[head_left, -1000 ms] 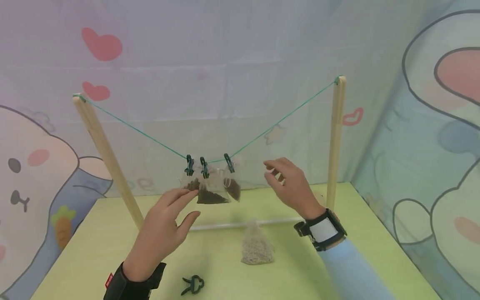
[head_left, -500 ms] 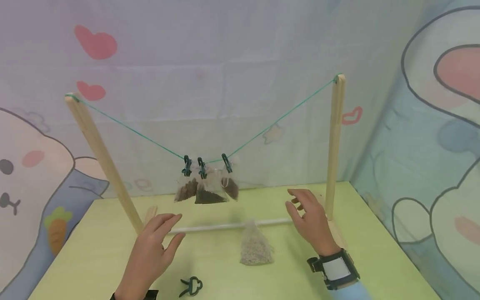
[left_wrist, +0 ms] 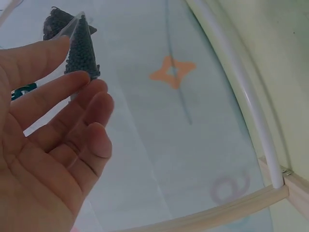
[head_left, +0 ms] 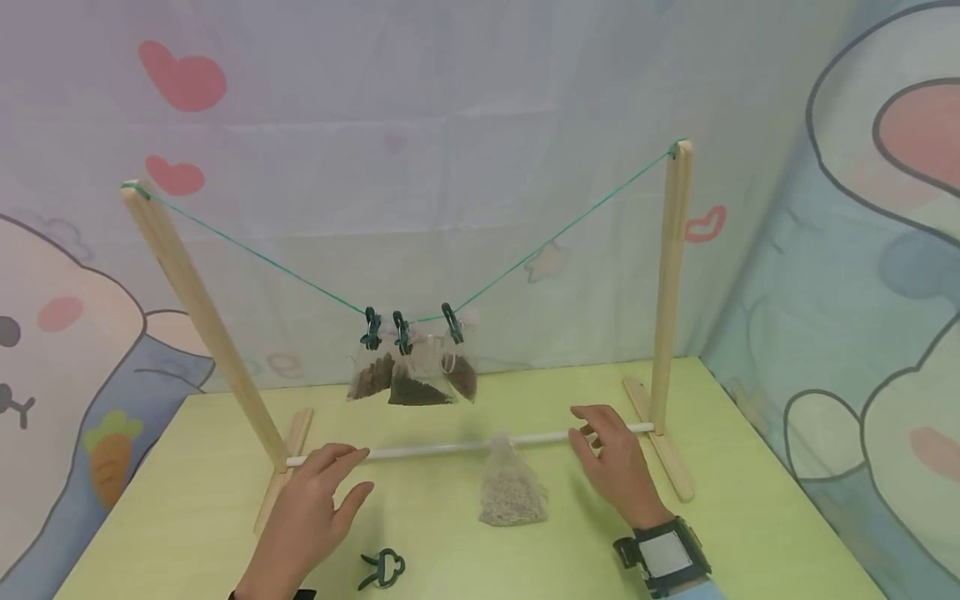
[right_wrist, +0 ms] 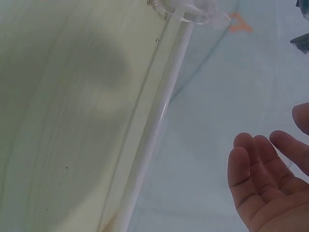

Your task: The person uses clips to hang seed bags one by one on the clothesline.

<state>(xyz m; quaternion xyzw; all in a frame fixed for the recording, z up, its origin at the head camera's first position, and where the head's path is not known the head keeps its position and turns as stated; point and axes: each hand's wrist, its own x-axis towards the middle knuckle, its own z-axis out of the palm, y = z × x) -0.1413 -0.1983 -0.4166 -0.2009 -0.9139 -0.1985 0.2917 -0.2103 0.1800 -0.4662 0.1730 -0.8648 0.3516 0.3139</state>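
Observation:
My left hand (head_left: 311, 504) is held above the table at the lower left, fingers loosely bent, with nothing in it. To the right, my right hand (head_left: 615, 462) hovers in the same relaxed way, also holding nothing. Between them a sheer bag of pale grains (head_left: 513, 496) stands on the table, nearer the right hand. A loose dark green clip (head_left: 383, 569) lies to the right of the left hand. Several dark-filled sheer bags (head_left: 422, 392) hang from a sagging green string (head_left: 558, 242), held by dark green clips (head_left: 402, 333).
Two wooden posts, a leaning left post (head_left: 206, 325) and a right post (head_left: 672, 292), carry the string. A white rod (head_left: 442, 449) joins their wooden feet low over the yellow-green table (head_left: 585, 550). A printed cloth backdrop (head_left: 420, 183) stands behind.
Both hands have drawn down from the hanging bags, the left also leftward and the right also rightward. The left bag, partly covered before, now shows fully. The head view has shifted slightly.

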